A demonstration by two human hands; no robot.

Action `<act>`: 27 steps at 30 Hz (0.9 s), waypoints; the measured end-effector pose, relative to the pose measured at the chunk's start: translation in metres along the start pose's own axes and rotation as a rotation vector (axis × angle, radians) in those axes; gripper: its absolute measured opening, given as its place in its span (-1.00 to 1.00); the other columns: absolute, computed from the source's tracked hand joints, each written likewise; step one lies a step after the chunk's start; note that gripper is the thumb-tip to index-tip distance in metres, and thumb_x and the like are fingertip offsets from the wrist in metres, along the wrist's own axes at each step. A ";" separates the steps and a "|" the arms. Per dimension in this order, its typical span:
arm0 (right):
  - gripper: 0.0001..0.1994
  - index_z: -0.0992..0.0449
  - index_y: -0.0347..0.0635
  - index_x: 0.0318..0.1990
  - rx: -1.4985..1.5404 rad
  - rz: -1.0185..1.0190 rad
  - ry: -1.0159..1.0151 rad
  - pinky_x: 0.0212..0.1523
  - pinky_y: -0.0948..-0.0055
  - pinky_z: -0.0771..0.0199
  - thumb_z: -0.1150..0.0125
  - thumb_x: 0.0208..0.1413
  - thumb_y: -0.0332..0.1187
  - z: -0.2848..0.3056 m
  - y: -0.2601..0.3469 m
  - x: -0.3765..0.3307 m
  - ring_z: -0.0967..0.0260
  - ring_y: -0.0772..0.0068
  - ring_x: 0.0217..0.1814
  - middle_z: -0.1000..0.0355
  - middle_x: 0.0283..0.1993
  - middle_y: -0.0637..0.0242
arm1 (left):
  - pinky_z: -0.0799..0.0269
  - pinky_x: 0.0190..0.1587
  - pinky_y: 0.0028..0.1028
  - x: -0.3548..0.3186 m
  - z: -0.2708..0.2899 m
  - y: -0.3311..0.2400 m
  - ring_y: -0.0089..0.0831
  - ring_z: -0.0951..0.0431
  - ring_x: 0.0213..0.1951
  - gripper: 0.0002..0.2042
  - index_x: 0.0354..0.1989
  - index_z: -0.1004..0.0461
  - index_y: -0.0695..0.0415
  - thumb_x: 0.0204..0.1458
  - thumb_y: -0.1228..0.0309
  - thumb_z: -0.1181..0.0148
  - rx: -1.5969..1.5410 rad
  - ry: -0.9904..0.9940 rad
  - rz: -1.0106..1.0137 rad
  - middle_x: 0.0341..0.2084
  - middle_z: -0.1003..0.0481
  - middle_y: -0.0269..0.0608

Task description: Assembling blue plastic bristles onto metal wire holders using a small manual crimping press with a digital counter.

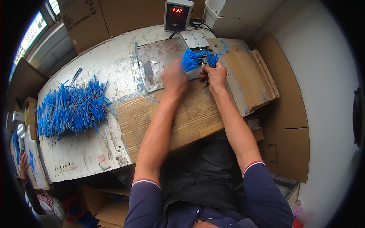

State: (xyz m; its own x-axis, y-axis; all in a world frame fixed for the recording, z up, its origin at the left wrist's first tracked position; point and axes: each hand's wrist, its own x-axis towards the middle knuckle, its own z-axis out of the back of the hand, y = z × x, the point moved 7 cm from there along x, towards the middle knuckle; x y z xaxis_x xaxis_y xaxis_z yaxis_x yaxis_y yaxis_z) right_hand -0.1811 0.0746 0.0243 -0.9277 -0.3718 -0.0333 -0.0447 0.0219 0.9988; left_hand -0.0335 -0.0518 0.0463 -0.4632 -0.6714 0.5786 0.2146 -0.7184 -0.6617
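Both my arms reach forward over the bench. My left hand (175,78), slightly blurred, is closed around a bundle of blue-ended wire pieces (191,60), whose blue ends fan out past the fingers toward the right. Close beside it, my right hand (216,75) pinches a smaller upright bunch of similar pieces (212,58), with thin wire stems hanging below the fingers. Both hands are just in front of a small metal device (194,39). A large loose pile of the same blue-ended wires (74,107), some with small looped ends, lies to the left.
A display box with red digits (178,16) stands at the back. Flattened cardboard (171,121) covers the bench front, and a cardboard box (249,70) sits at right. A pen-like tool (76,75) lies behind the pile. Another person's hand (24,165) shows at far left.
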 end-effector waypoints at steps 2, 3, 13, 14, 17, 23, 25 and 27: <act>-0.90 -0.51 -0.28 -0.33 0.112 -0.008 0.084 -0.55 0.43 -0.61 -0.34 0.04 -0.53 -0.001 -0.002 -0.002 -0.54 0.41 -0.47 -0.51 -0.43 0.26 | -0.41 -0.20 -0.02 -0.001 0.002 -0.001 0.07 -0.54 -0.27 -0.82 -0.21 -0.51 0.14 0.01 0.57 -0.08 -0.020 0.000 -0.016 -0.39 -0.53 0.03; -0.90 -0.51 -0.28 -0.33 0.113 -0.003 0.087 -0.55 0.43 -0.61 -0.34 0.04 -0.53 0.001 -0.002 -0.003 -0.54 0.41 -0.47 -0.51 -0.43 0.26 | -0.41 -0.20 -0.02 -0.001 0.003 0.000 0.07 -0.54 -0.27 -0.82 -0.21 -0.51 0.14 0.01 0.57 -0.08 -0.021 -0.005 -0.019 -0.39 -0.53 0.03; -0.86 -0.52 -0.31 -0.28 0.307 -0.132 0.058 -0.41 0.36 -0.71 -0.39 0.09 -0.51 0.022 -0.008 -0.006 -0.56 0.36 -0.44 -0.54 -0.39 0.22 | -0.44 -0.18 -0.05 -0.001 -0.001 -0.004 0.07 -0.55 -0.26 -0.76 -0.19 -0.48 0.15 -0.08 0.62 -0.13 -0.022 0.097 -0.039 -0.38 -0.54 0.05; -0.86 -0.52 -0.31 -0.29 0.291 -0.155 0.062 -0.41 0.36 -0.71 -0.39 0.08 -0.51 0.023 -0.008 -0.008 -0.56 0.36 -0.44 -0.53 -0.40 0.22 | -0.43 -0.19 -0.02 -0.001 0.000 -0.005 0.10 -0.53 -0.28 -0.78 -0.25 -0.47 0.18 -0.10 0.66 -0.07 -0.036 0.080 -0.048 -0.39 -0.52 0.07; -0.86 -0.51 -0.31 -0.29 0.323 -0.160 0.100 -0.42 0.36 -0.71 -0.38 0.09 -0.50 0.025 -0.011 -0.010 -0.56 0.35 -0.45 -0.53 -0.41 0.22 | -0.43 -0.20 -0.03 0.000 -0.001 -0.007 0.09 -0.53 -0.27 -0.78 -0.26 -0.47 0.18 -0.11 0.67 -0.07 -0.042 0.063 -0.075 -0.38 -0.52 0.07; -0.88 -0.50 -0.32 -0.29 0.291 -0.194 0.145 -0.43 0.34 -0.70 -0.34 0.09 -0.49 0.030 -0.009 -0.013 -0.56 0.35 -0.46 -0.52 -0.41 0.22 | -0.45 -0.10 -0.12 -0.002 -0.009 -0.002 -0.02 -0.56 -0.19 -0.73 -0.17 -0.50 0.16 -0.10 0.61 -0.16 0.068 0.138 -0.074 -0.32 -0.57 -0.02; -0.88 -0.50 -0.32 -0.29 0.295 -0.191 0.162 -0.44 0.35 -0.69 -0.33 0.09 -0.49 0.029 -0.009 -0.014 -0.56 0.36 -0.46 -0.53 -0.41 0.22 | -0.45 -0.10 -0.12 -0.001 -0.009 -0.004 -0.01 -0.56 -0.20 -0.73 -0.17 -0.50 0.17 -0.11 0.61 -0.15 0.082 0.124 -0.101 -0.32 -0.57 0.00; -0.88 -0.50 -0.32 -0.29 0.297 -0.187 0.178 -0.46 0.37 -0.69 -0.33 0.08 -0.49 0.029 -0.008 -0.015 -0.56 0.38 -0.46 -0.53 -0.41 0.23 | -0.44 -0.10 -0.12 -0.002 -0.009 -0.007 -0.01 -0.56 -0.20 -0.73 -0.18 -0.49 0.19 -0.12 0.62 -0.15 0.094 0.110 -0.127 -0.32 -0.57 0.01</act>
State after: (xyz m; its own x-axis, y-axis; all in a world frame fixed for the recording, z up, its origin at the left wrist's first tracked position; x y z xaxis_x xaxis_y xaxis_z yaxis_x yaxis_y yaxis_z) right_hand -0.1779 0.1066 0.0156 -0.8156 -0.5496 -0.1811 -0.3365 0.1959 0.9211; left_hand -0.0420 -0.0438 0.0455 -0.5818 -0.5539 0.5956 0.2256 -0.8135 -0.5361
